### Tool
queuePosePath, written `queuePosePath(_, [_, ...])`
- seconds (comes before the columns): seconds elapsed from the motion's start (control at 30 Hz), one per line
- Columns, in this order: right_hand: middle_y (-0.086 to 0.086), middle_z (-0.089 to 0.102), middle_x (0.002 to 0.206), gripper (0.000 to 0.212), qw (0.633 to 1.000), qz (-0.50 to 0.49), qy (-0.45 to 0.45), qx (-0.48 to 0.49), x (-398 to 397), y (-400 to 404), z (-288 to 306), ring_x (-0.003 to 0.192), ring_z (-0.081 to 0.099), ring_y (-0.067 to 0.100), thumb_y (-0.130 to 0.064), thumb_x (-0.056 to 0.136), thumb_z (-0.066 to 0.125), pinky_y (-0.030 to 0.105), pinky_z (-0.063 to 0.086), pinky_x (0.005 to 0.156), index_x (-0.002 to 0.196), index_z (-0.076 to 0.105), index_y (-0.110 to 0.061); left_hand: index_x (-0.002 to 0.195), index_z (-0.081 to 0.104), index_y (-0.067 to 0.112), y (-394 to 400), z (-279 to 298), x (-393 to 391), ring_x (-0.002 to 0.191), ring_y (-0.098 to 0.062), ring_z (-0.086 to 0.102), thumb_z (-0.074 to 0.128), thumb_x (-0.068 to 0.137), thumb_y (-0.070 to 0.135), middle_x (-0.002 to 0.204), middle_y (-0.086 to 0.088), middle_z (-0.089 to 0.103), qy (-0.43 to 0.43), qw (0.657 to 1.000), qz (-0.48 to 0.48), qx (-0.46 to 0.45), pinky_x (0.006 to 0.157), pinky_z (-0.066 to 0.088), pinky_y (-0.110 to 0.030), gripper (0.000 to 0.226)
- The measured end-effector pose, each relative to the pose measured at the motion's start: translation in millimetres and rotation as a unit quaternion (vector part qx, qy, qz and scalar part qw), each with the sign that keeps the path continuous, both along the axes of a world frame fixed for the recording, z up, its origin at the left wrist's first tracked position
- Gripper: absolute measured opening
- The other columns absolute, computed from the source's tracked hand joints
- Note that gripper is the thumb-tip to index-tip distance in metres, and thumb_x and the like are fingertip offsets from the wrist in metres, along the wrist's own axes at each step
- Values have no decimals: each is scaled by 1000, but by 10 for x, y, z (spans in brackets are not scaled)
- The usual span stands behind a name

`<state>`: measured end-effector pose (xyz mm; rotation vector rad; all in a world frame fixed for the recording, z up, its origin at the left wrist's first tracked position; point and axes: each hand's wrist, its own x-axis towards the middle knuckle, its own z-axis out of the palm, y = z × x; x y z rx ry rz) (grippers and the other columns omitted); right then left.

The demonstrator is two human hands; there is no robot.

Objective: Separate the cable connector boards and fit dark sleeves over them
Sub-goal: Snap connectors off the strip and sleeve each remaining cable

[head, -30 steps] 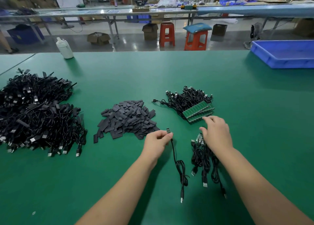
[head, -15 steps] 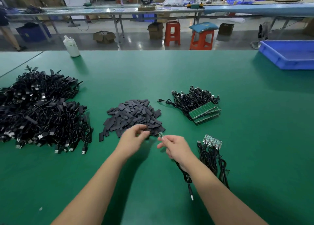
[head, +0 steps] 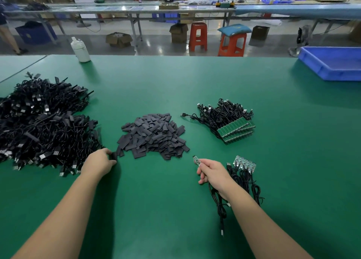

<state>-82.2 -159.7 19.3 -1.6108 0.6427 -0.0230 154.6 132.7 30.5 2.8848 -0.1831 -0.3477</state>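
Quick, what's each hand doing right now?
Left hand: pinching a dark sleeve.
Right hand: holding a cable's connector board.

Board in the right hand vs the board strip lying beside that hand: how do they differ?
The single board is one narrow piece; the board strip is several boards still joined side by side. The single board is pinched in the right hand, off the mat; the strip lies on the green mat, unheld. Both are green, bare of sleeves, with black cables attached.
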Motion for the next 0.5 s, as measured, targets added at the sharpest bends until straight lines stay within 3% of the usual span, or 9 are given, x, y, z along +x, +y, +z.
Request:
queuePosePath(0.1, [5, 57, 79, 25, 1000, 4, -14, 10, -22, 20, 8, 55, 57, 11, -11, 105, 41, 21, 52, 59, 112, 62, -21, 117, 60, 18, -3, 57, 22, 75, -25, 62, 74, 85, 29, 80, -5, 62, 25, 1000, 0, -5, 58, 43, -29, 37])
queuePosePath(0.2, [5, 57, 81, 25, 1000, 12, -12, 3, -31, 21, 13, 57, 57, 12, -12, 106, 40, 21, 52, 61, 117, 61, -20, 113, 58, 15, -22, 113, 57, 63, -22, 67, 76, 84, 29, 74, -7, 66, 51, 999, 7, -19, 50, 45, -27, 37])
queuePosePath(0.4, [4, 57, 81, 28, 1000, 23, -2, -17, -33, 22, -3, 60, 59, 12, -13, 106, 40, 21, 54, 64, 125, 59, -19, 132, 55, 29, -49, 58, 93, 64, -23, 68, 67, 91, 32, 82, -7, 69, 21, 999, -10, -35, 60, 57, -32, 42])
queuePosePath(0.5, [4, 57, 81, 27, 999, 28, -3, -18, -44, 17, -6, 60, 60, 13, -13, 106, 40, 21, 55, 65, 122, 60, -19, 118, 60, 28, -65, 47, 82, 72, -25, 66, 70, 88, 32, 83, -7, 67, 15, 1000, -2, -19, 65, 56, -33, 32])
